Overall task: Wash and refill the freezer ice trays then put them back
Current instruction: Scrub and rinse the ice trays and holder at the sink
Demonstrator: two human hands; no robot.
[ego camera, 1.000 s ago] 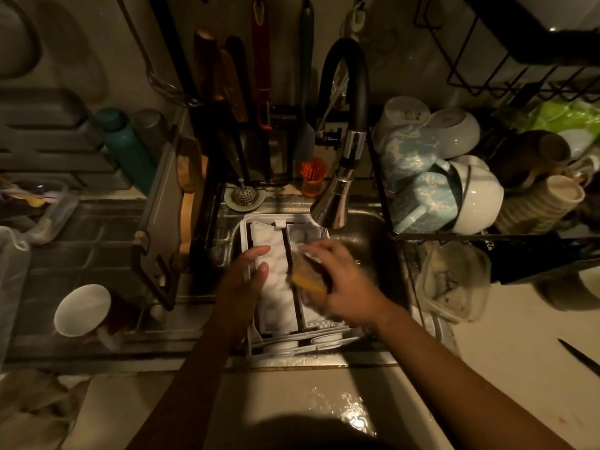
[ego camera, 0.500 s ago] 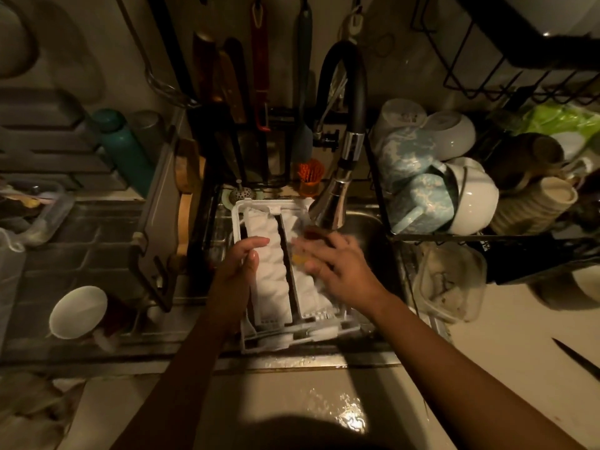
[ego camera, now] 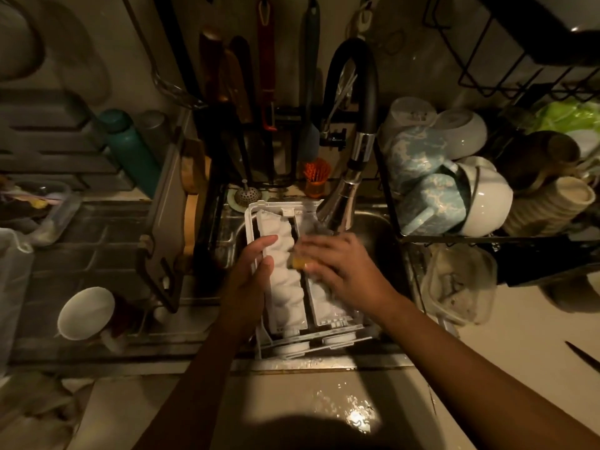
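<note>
A white ice tray unit (ego camera: 285,287) with two bumpy rows in a frame lies in the steel sink (ego camera: 380,228), its near end propped on the sink's front edge. My left hand (ego camera: 251,274) grips the unit's left frame edge, thumb on the left row. My right hand (ego camera: 337,267) presses a yellow sponge (ego camera: 300,262) onto the right row, fingers curled over it. The chrome tap head (ego camera: 337,206) hangs just above the tray's far right corner.
A dish rack (ego camera: 487,237) with mugs and bowls stands right of the sink. A plastic container (ego camera: 461,284) sits below it. A white cup (ego camera: 86,311) and teal bottle (ego camera: 133,154) are at the left. A knife (ego camera: 582,352) lies on the right counter. Utensils hang behind the tap.
My right hand has slid the sponge along the right row, first toward the far end, then slightly back. The tray unit has shifted a little under my left hand.
</note>
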